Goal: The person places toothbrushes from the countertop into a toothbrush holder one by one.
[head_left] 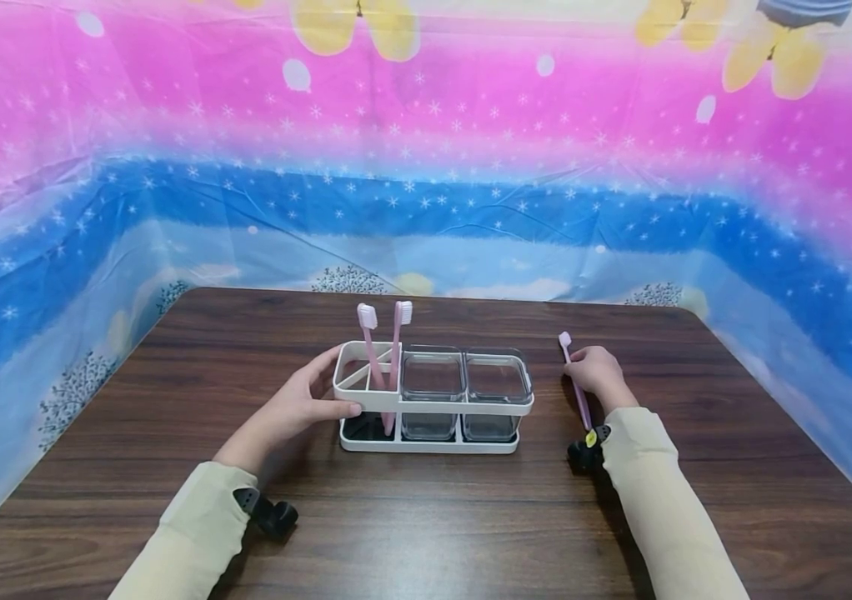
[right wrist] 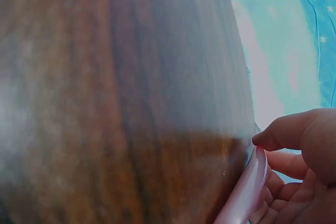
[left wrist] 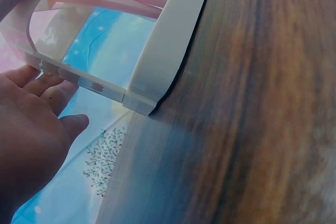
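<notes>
A white toothbrush holder (head_left: 433, 407) stands upright on the table, with a dark base. Two pink toothbrushes, one (head_left: 373, 354) leaning left and another (head_left: 397, 346) nearly vertical, are in its divided left section, heads up. Two clear square cups (head_left: 432, 427) fill the other sections. My left hand (head_left: 293, 410) grips the holder's left end, thumb in front and fingers behind; the left wrist view shows the fingers at its side wall (left wrist: 173, 35). To the right of the holder, my right hand (head_left: 600, 375) pinches a third pink toothbrush (head_left: 582, 406) by its handle, head pointing away.
The dark wooden table (head_left: 396, 533) has rounded far corners. A patterned pink and blue cloth (head_left: 426, 208) hangs behind it and along both sides. Each wrist carries a small black camera, one (head_left: 276, 518) left and one (head_left: 583, 457) right.
</notes>
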Available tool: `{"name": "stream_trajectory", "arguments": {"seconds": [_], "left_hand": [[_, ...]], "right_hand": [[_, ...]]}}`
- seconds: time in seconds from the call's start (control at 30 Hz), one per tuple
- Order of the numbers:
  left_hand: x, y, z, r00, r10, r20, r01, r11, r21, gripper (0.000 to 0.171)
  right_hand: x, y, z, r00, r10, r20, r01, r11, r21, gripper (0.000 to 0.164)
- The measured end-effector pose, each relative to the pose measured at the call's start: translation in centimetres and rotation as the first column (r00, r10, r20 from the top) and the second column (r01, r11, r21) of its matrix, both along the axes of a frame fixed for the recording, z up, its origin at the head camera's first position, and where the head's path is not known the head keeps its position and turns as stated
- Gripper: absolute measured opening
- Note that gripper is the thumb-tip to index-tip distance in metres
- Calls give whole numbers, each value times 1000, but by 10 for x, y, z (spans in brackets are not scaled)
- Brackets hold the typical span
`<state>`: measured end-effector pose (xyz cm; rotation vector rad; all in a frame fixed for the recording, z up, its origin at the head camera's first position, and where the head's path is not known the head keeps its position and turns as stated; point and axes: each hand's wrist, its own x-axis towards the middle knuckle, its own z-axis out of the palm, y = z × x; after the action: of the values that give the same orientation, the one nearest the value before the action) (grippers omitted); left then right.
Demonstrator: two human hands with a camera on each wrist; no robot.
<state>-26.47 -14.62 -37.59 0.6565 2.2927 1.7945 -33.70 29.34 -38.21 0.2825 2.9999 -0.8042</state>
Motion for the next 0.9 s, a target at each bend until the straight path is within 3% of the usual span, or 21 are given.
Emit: {"name": "stream_trajectory", "arguments": {"seconds": [0.47,0.77,0.9], "left_hand": [[0,0,0,1000,-6,-4,6,1000,4,88],[1,0,0,1000,-5,9,4,1000,8,88],[0,0,0,1000,-8,6,8,1000,8,88]], "right_hand": [[4,1,11,1000,-10,-27,4,979,-206,42],[11,-1,28,998,-20,-68,5,977,-213,45],[17,-4,35,996,-44,-82,20,961,-274,45]]}}
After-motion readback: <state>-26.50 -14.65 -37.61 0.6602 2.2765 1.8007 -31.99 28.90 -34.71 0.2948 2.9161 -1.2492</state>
